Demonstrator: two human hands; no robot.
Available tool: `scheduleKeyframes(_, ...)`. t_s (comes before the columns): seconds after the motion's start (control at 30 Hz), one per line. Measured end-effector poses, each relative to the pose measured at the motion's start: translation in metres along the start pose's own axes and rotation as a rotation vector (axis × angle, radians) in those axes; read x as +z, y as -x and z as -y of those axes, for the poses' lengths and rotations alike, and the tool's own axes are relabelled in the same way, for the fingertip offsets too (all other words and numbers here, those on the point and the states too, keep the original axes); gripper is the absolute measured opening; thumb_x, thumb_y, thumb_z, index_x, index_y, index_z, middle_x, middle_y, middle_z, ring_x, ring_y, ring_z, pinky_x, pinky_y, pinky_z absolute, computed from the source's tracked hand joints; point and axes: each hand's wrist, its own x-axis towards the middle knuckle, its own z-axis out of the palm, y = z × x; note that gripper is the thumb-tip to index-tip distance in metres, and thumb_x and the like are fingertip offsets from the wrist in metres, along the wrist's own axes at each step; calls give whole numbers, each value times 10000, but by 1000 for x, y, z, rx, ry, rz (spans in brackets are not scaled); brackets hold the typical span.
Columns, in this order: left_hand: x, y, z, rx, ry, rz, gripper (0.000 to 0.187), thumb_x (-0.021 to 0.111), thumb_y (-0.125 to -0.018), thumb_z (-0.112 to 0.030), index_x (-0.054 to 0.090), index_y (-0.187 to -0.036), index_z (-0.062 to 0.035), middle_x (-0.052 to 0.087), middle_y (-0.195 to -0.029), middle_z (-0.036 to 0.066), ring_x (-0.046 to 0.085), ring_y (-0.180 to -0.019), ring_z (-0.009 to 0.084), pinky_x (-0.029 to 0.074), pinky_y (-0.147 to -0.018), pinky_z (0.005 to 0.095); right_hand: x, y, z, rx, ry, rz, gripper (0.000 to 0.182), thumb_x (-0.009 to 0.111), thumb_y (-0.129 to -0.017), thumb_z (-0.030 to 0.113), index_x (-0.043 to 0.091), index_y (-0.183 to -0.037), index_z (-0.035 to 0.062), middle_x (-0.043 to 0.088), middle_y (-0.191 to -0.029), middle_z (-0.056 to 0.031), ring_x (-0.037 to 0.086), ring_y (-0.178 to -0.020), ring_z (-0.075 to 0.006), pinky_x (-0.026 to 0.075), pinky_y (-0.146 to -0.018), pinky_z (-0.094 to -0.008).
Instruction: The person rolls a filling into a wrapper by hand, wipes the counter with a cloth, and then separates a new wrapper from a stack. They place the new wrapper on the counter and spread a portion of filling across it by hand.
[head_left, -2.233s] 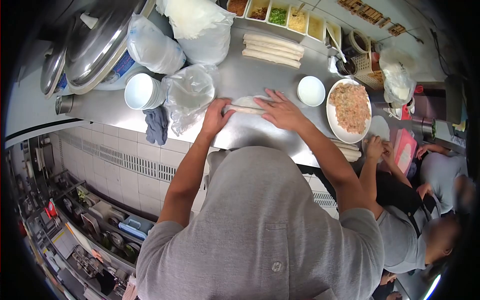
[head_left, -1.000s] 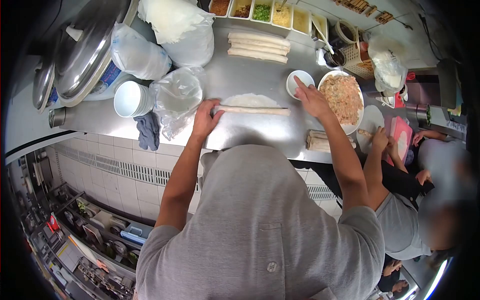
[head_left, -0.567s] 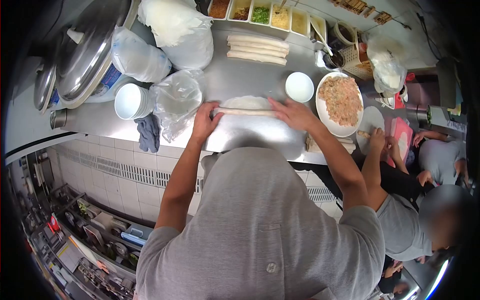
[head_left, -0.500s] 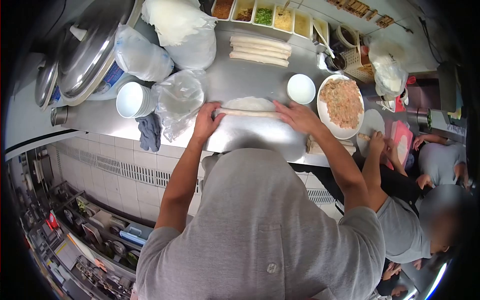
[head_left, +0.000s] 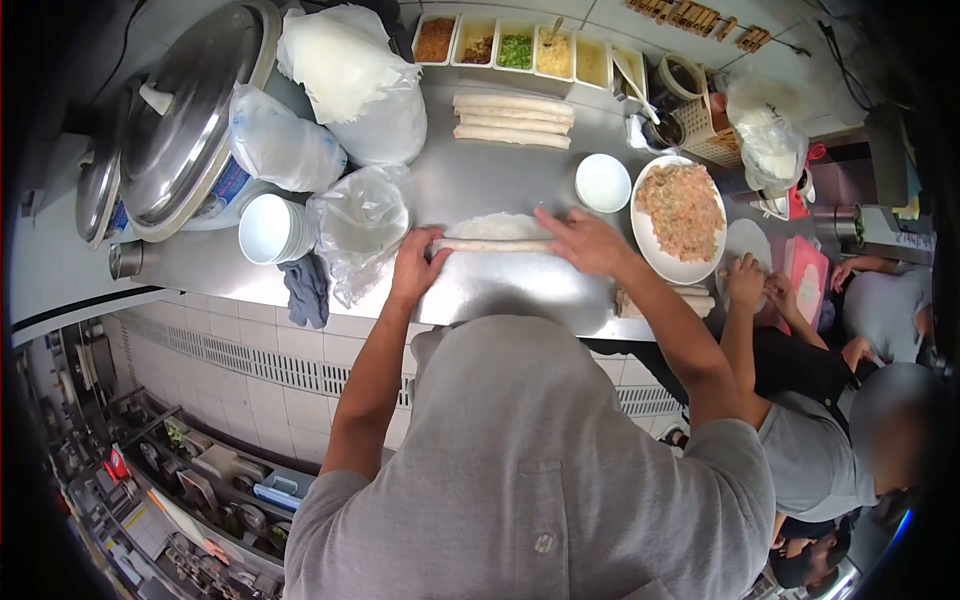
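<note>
A thin, pale filled roll [head_left: 495, 246] lies crosswise on the steel counter before me, along the near side of its partly unrolled round wrapper [head_left: 497, 226]. My left hand [head_left: 415, 268] pinches the left end of the roll between thumb and fingers. At the right end, my right hand [head_left: 590, 243] has its fingers apart, the index stretched toward the wrapper's right edge. Whether its thumb touches the roll is hard to see. Several finished rolls [head_left: 513, 121] lie side by side farther back. A white bowl [head_left: 603, 183] with pale contents stands beyond my right hand.
Right of the bowl is an oval plate [head_left: 647, 241] of minced filling. More rolls [head_left: 690, 300] lie beneath my right forearm. Seasoning trays [head_left: 535, 73] line the back. A plastic bag [head_left: 360, 225] and stacked bowls [head_left: 268, 228] stand left. A co-worker's hands [head_left: 745, 282] work at right.
My right hand's fingers have lifted and spread, with the index raised off the roll's end. My left hand stays at the left end. The whole view has shifted slightly downward.
</note>
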Motion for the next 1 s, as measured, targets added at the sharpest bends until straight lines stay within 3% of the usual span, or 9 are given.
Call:
scheduleKeyframes(0.13, 2, -4, 4, 57, 1, -28, 355, 778, -793, -141, 642, -1095, -15, 663, -1033, 142, 613, -932, 330, 501, -853, 400, 21, -4, -2, -54, 6, 90, 582, 482, -1009, 390, 343, -1536, 188, 604, -963, -181, 541, -925, -311, 455, -842, -422)
scheduleKeyframes(0.2, 3, -6, 6, 52, -5, -20, 350, 779, -791, -141, 641, -1087, -14, 663, -1034, 142, 610, -928, 330, 500, -853, 401, 18, -14, -3, 3, -47, -106, 581, 482, -1010, 391, 348, -1534, 178, 626, -938, -177, 541, -926, -306, 450, -852, -412)
scheduleKeyframes(0.33, 1, -5, 5, 50, -3, 0, 356, 786, -784, -142, 638, -1081, -14, 660, -1042, 143, 605, -928, 332, 497, -855, 405, 24, -25, 5, -147, -18, -59, 568, 478, -1012, 394, 368, -1523, 172, 655, -909, -165, 544, -925, -303, 442, -874, -411)
scheduleKeyframes(0.43, -3, -6, 4, -8, -5, 57, 392, 795, -784, -141, 640, -1130, -42, 656, -1064, 139, 627, -966, 304, 507, -877, 375, 14, -40, 3, 23, 29, -89, 555, 489, -1008, 384, 395, -1505, 156, 675, -884, -146, 550, -937, -299, 455, -873, -420)
scheduleKeyframes(0.53, -4, -4, -2, 87, -13, 4, 412, 793, -789, -151, 626, -1149, -40, 641, -1064, 142, 619, -981, 312, 503, -882, 387, 20, -48, 14, 4, -48, -352, 537, 545, -981, 337, 447, -1461, 117, 674, -903, -119, 566, -932, -303, 493, -833, -413)
scheduleKeyframes(0.77, -60, 59, -27, 34, 14, -110, 402, 755, -806, -101, 602, -1169, -23, 614, -1151, 188, 578, -1097, 384, 459, -957, 447, 26, -88, 112, -343, -177, -338, 418, 630, -921, 238, 594, -1311, 89, 693, -1009, -123, 617, -977, -322, 500, -872, -424)
scheduleKeyframes(0.83, -89, 85, 0, 29, -241, -513, 407, 751, -795, -84, 604, -1170, -23, 616, -1171, 185, 575, -1102, 398, 453, -958, 475, 26, -102, 151, -449, -303, -170, 339, 636, -916, 212, 647, -1227, 79, 697, -1059, -123, 622, -1025, -315, 497, -895, -432)
scheduleKeyframes(0.9, -118, 91, 23, -188, -496, -720, 404, 730, -792, -63, 604, -1174, -23, 631, -1148, 172, 573, -1099, 404, 443, -961, 493, 28, -118, 188, -503, -359, -27, 321, 611, -931, 216, 652, -1215, 72, 699, -1073, -130, 627, -1030, -314, 495, -900, -439)
scheduleKeyframes(1.0, -137, 104, 87, -259, -705, -498, 432, 704, -807, -63, 591, -1221, -22, 620, -1151, 191, 588, -1084, 359, 452, -954, 434, 47, -148, 241, -521, -547, 169, 351, 591, -935, 224, 632, -1238, 51, 691, -1101, -159, 629, -1045, -360, 490, -911, -462)
